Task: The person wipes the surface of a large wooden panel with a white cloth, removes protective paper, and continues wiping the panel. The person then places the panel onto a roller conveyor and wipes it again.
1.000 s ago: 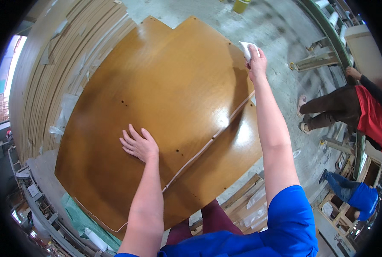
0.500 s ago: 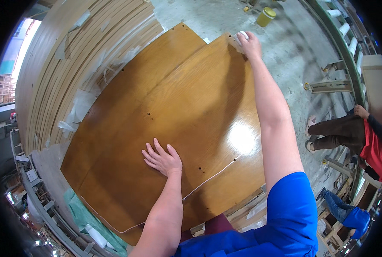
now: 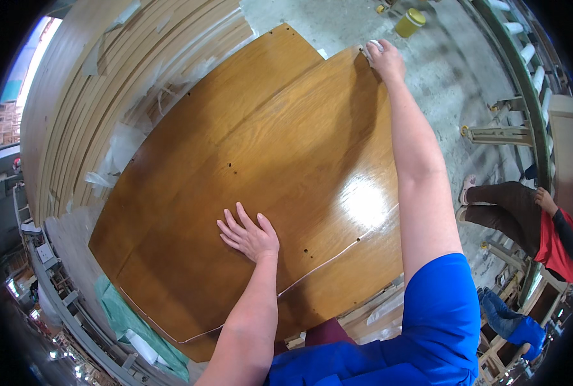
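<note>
A large brown varnished wooden panel [image 3: 286, 161] lies in front of me, with small dark holes in it. My left hand [image 3: 251, 237] rests flat on its near middle, fingers spread, holding nothing. With the arm stretched out, my right hand [image 3: 387, 60] is at the panel's far right corner, fingers closed round a small white wad [image 3: 375, 46]. What the wad is made of is too small to tell; the hand partly hides it. A thin white line [image 3: 325, 262] crosses the near part of the panel, passing behind my left forearm; whether cord or groove I cannot tell.
Stacked wooden boards [image 3: 74, 128] with plastic film stand at the left. A yellow bucket [image 3: 410, 23] is on the floor beyond the panel. On the right are a roller conveyor [image 3: 535, 64] and two other people, one in a red top [image 3: 550, 238]. Green sheeting [image 3: 116, 309] lies near left.
The panel and the boards sit slightly shifted in view. My right hand remains at the far right corner with the white wad, turned a little; my left hand still lies flat.
</note>
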### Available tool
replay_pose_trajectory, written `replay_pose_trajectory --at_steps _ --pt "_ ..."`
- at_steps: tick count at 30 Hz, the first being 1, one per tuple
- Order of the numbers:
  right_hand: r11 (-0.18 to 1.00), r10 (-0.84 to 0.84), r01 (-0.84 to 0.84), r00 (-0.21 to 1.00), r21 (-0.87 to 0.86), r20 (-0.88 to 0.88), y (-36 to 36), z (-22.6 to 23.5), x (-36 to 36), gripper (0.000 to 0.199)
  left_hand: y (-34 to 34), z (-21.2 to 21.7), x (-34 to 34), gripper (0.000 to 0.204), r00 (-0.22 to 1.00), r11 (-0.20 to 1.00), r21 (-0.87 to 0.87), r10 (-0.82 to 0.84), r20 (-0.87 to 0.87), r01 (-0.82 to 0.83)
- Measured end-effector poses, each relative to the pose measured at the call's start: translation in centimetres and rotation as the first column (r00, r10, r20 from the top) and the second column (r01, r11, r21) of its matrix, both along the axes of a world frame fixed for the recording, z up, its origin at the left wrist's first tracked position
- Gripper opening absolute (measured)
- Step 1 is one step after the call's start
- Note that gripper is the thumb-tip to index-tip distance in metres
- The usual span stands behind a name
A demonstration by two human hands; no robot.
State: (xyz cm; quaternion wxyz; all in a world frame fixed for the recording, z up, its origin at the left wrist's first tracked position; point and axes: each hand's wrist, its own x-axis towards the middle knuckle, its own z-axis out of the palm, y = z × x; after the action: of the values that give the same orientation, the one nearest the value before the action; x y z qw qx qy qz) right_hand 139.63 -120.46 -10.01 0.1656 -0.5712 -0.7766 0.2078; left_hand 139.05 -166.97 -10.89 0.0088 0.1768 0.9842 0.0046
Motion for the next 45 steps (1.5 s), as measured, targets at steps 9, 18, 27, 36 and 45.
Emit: replay_pose_trajectory --at_steps 9,18,27,36,45 --pt "0.998 0.052 -0.050 0.995 -0.034 0.085 -0.2 1.7 2.1 0.038 -0.2 -0.4 0.1 0.054 0.999 1.000 -0.012 -0.015 -0.051 0.015" --pt "0.998 0.029 -0.019 0.984 -0.061 0.176 -1.4 1.7 8.5 0.042 -0.3 -0.9 0.2 0.053 0.995 0.999 -0.020 -0.030 -0.094 0.028" --pt "0.995 0.034 -0.014 0.978 -0.097 0.207 -3.5 2.8 14.7 0.048 -0.4 -1.3 0.2 0.053 0.993 1.000 -0.020 -0.018 -0.115 0.015" --pt "0.995 0.048 -0.028 0.976 -0.098 0.214 -3.6 2.7 15.3 0.046 -0.4 -1.3 0.3 0.054 0.996 1.000 -0.024 0.009 -0.089 -0.011" --pt "0.999 0.005 0.007 0.968 -0.047 0.252 -4.5 2.8 18.3 0.045 -0.4 -1.5 0.3 0.053 0.991 0.999 -0.031 -0.016 -0.132 0.012"
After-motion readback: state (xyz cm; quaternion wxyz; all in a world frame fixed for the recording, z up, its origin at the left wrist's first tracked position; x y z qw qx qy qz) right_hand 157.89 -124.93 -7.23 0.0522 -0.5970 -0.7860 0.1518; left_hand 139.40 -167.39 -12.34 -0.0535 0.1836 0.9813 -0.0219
